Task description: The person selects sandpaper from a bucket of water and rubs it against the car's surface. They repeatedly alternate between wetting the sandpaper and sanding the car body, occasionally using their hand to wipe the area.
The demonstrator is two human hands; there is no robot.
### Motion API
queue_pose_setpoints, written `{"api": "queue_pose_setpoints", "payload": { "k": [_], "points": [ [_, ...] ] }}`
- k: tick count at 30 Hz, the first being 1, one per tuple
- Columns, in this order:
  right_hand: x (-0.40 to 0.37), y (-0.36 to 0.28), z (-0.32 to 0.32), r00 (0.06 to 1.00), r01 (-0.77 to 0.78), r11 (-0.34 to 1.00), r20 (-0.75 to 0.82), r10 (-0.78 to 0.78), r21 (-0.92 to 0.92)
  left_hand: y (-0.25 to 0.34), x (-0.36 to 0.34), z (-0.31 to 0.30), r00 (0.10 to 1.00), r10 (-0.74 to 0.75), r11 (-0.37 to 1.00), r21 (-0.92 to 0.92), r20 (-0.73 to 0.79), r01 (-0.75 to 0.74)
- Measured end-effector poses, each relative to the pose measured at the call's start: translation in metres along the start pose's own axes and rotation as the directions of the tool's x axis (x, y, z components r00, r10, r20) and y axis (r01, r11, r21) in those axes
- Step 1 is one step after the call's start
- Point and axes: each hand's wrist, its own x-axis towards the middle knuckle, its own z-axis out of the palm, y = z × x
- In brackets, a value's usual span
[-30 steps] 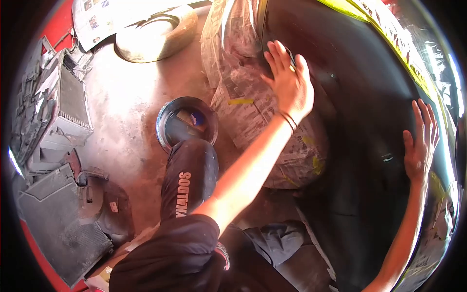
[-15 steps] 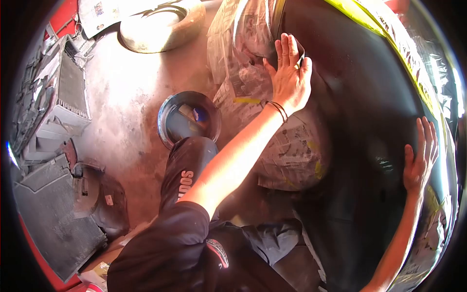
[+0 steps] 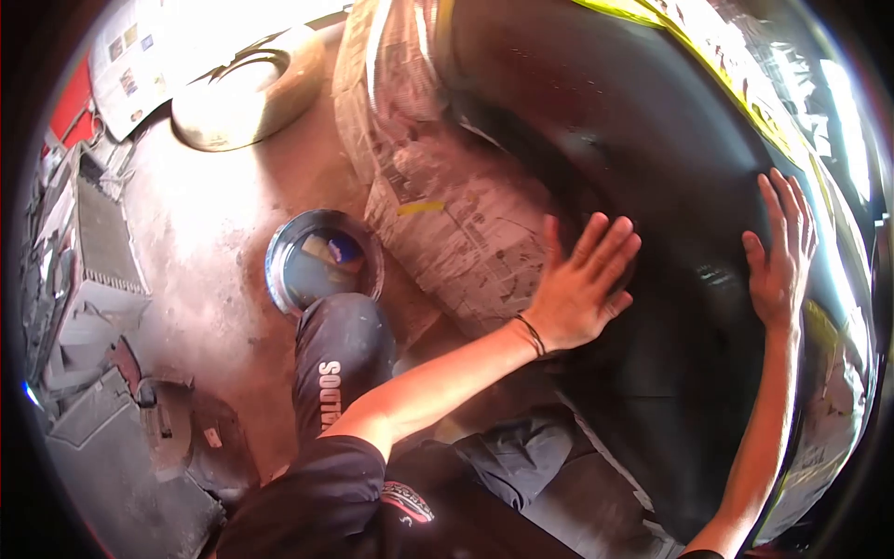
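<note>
A dark, smooth car body panel (image 3: 670, 140) curves around a wheel arch. Newspaper masking (image 3: 466, 224) covers the wheel area beside it. My left hand (image 3: 585, 284) has its fingers spread at the arch edge, where the panel meets the paper. It holds nothing. Farther right, my right hand (image 3: 782, 247) lies flat on the panel close to its taped upper border, fingers stretched out and palm down. Yellow masking tape (image 3: 726, 88) runs along that border.
Near my knee, a round basin (image 3: 278, 265) with something blue inside stands on the dusty floor. A tyre (image 3: 298, 98) lies beyond it. Radiator-like parts (image 3: 102, 228) and dark plastic pieces (image 3: 214, 433) are piled along the left.
My left hand has come down along the wheel arch, nearer to me. My right hand has slid a little forward along the panel. The view has shifted slightly.
</note>
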Motion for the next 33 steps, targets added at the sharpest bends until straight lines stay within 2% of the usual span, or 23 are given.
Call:
{"api": "queue_pose_setpoints", "payload": {
  "k": [1, 2, 4, 5, 6, 7, 8, 10, 12, 14, 16, 17, 18, 19, 20, 23, 24, 26, 28, 30, 31, 32, 33],
  "points": [
    [0.001, -0.001, -0.002, 1.000, -0.006, 1.000, 0.010, 0.006, -0.004, 0.000, -0.002, -0.002, 0.996, 0.079, 0.995, 0.053, 0.047, -0.081],
    [0.000, -0.002, -0.003, 1.000, -0.020, 1.000, 0.014, 0.020, -0.005, -0.024, 0.013, -0.025, 0.994, 0.097, 0.992, 0.080, 0.043, -0.100],
    [0.000, -0.003, -0.003, 1.000, -0.026, 1.000, -0.002, 0.026, -0.003, -0.065, 0.069, -0.080, 0.998, 0.037, 0.974, 0.224, -0.051, -0.025],
    [0.000, -0.003, -0.002, 1.000, -0.025, 1.000, -0.009, 0.025, -0.001, -0.096, 0.097, -0.094, 0.986, 0.020, 0.972, 0.234, -0.168, 0.020],
    [-0.001, -0.003, -0.002, 0.999, -0.031, 1.000, -0.011, 0.030, -0.004, -0.126, 0.123, -0.104, 0.970, -0.178, 0.936, 0.276, -0.167, 0.219],
    [-0.002, -0.003, -0.001, 0.999, -0.033, 0.999, -0.013, 0.033, -0.001, -0.143, 0.141, -0.114, 0.944, -0.294, 0.843, 0.425, -0.149, 0.329],
    [-0.002, -0.003, 0.000, 0.999, -0.034, 0.999, -0.020, 0.034, -0.001, -0.140, 0.151, -0.104, 0.946, -0.253, 0.748, 0.579, -0.202, 0.324],
    [-0.004, -0.001, 0.002, 0.999, -0.041, 0.999, -0.024, 0.041, 0.015, -0.062, 0.138, -0.063, 0.968, -0.090, 0.920, 0.353, -0.234, 0.170],
    [-0.003, 0.001, 0.000, 0.999, -0.040, 0.999, -0.026, 0.041, 0.037, 0.048, 0.097, -0.041, 0.995, 0.086, 0.989, 0.127, -0.040, -0.080],
    [-0.004, 0.003, -0.001, 0.999, -0.027, 0.998, -0.030, 0.029, 0.049, 0.079, 0.058, -0.006, 0.915, 0.352, 0.934, -0.131, 0.197, -0.331],
    [-0.005, 0.005, 0.001, 0.998, -0.028, 0.997, -0.049, 0.031, 0.065, 0.040, 0.086, -0.032, 0.867, 0.434, 0.887, 0.053, 0.245, -0.459],
    [-0.005, 0.005, 0.001, 0.998, -0.035, 0.997, -0.054, 0.039, 0.071, 0.022, 0.107, -0.056, 0.911, 0.337, 0.900, 0.205, 0.238, -0.386],
    [-0.006, 0.004, 0.002, 0.997, -0.044, 0.997, -0.061, 0.048, 0.061, -0.011, 0.131, -0.074, 0.941, 0.327, 0.885, 0.320, 0.094, -0.339],
    [-0.006, 0.003, 0.002, 0.997, -0.049, 0.997, -0.062, 0.053, 0.055, -0.051, 0.156, -0.086, 0.982, 0.188, 0.880, 0.445, 0.002, -0.170],
    [-0.006, 0.002, 0.002, 0.996, -0.053, 0.997, -0.064, 0.056, 0.049, -0.093, 0.180, -0.096, 0.989, -0.129, 0.925, 0.351, -0.071, 0.146],
    [-0.006, 0.002, 0.001, 0.996, -0.054, 0.998, -0.071, 0.057, 0.038, -0.086, 0.197, -0.086, 0.945, -0.308, 0.884, 0.335, -0.108, 0.326],
    [-0.006, 0.001, 0.001, 0.996, -0.054, 0.998, -0.070, 0.057, 0.043, -0.026, 0.182, -0.081, 0.958, -0.287, 0.887, 0.375, -0.008, 0.269],
    [-0.007, 0.003, 0.001, 0.996, -0.054, 0.997, -0.073, 0.058, 0.050, 0.050, 0.144, -0.049, 0.987, 0.061, 0.959, 0.264, 0.148, -0.099],
    [-0.005, 0.004, 0.004, 0.996, -0.040, 0.997, -0.079, 0.045, 0.063, 0.075, 0.118, -0.018, 0.924, 0.344, 0.937, 0.002, 0.169, -0.349],
    [-0.007, 0.006, 0.006, 0.995, -0.037, 0.997, -0.092, 0.043, 0.071, 0.043, 0.134, -0.033, 0.903, 0.383, 0.890, 0.184, 0.196, -0.417],
    [-0.006, 0.005, 0.004, 0.995, -0.042, 0.997, -0.089, 0.048, 0.071, 0.030, 0.152, -0.060, 0.949, 0.217, 0.920, 0.277, 0.227, -0.277],
    [-0.006, 0.005, 0.003, 0.994, -0.053, 0.997, -0.088, 0.058, 0.061, -0.026, 0.168, -0.048, 0.953, 0.303, 0.855, 0.450, -0.029, -0.258],
    [-0.007, 0.003, 0.003, 0.995, -0.059, 0.997, -0.082, 0.064, 0.056, -0.048, 0.189, -0.068, 0.999, 0.021, 0.873, 0.488, -0.040, 0.001]
  ]
}}
